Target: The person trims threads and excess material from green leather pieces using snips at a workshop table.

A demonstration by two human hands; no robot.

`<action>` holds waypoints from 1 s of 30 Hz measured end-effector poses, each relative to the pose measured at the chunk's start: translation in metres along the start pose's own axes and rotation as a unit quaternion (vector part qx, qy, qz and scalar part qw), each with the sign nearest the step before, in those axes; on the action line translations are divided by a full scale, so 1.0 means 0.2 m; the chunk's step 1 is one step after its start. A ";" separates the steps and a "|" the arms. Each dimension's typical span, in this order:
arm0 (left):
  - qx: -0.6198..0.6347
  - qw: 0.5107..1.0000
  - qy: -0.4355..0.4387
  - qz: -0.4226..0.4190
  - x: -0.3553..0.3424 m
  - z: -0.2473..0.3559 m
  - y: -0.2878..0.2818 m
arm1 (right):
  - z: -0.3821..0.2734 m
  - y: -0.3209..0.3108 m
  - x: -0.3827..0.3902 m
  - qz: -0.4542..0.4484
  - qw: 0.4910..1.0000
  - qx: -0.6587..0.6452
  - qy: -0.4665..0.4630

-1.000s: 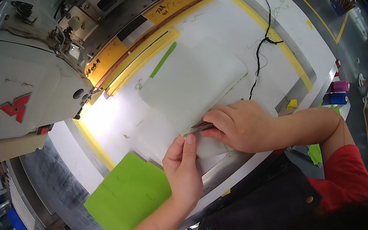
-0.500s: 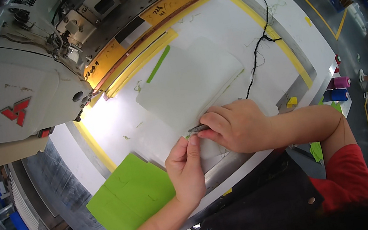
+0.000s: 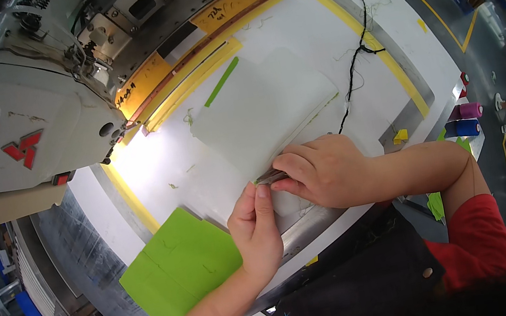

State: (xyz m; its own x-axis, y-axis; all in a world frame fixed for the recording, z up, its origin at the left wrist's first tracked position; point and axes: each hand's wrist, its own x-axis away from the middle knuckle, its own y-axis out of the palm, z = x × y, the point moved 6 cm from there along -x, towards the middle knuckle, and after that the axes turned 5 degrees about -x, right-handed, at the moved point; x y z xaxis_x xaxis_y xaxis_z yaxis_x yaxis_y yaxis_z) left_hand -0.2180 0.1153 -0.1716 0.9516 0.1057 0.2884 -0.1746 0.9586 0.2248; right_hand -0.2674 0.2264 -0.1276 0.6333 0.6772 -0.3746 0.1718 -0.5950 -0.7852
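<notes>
While left hand (image 3: 257, 231) pinches near edge of white panel (image 3: 265, 106) between thumb and finger, your right hand (image 3: 325, 173) grips small metal tool (image 3: 271, 177). Panel lies on white work surface (image 3: 326, 34); hold edge taut, tool tip clear of fingertips.

- Over on the left, a sewing machine (image 3: 39, 125) is standing at the worktop (image 3: 156, 196).
- Mid-worktop, a panel (image 3: 262, 113) is lying, with a strip (image 3: 222, 81) running along its far side.
- A cord (image 3: 356, 66) is trailing on the panel's right.
- Spools (image 3: 462, 128) are sitting farther right.
- Toward the person, a sheet (image 3: 181, 265) is lying left of the left hand (image 3: 256, 230).
</notes>
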 end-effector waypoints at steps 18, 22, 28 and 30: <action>-0.314 0.937 0.150 0.032 0.00 0.08 0.00 | 0.02 0.00 0.00 -0.031 0.997 -0.061 0.039; -0.342 0.921 0.184 0.032 0.00 0.11 0.02 | 0.02 -0.02 0.01 -0.046 0.994 -0.085 0.047; -0.292 0.946 0.141 0.017 0.00 0.07 0.00 | 0.02 -0.02 0.01 -0.048 0.995 -0.088 0.009; -0.244 0.963 0.113 0.013 0.00 0.05 0.00 | 0.02 -0.01 0.03 -0.036 0.995 -0.091 0.011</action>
State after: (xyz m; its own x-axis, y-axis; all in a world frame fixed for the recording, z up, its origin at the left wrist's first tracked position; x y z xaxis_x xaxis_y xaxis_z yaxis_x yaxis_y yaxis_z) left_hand -0.2208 0.1120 -0.1618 0.9889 0.1336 0.0651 -0.1123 0.9588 -0.2608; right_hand -0.2667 0.2327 -0.1299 0.6301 0.7125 -0.3088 0.3500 -0.6155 -0.7061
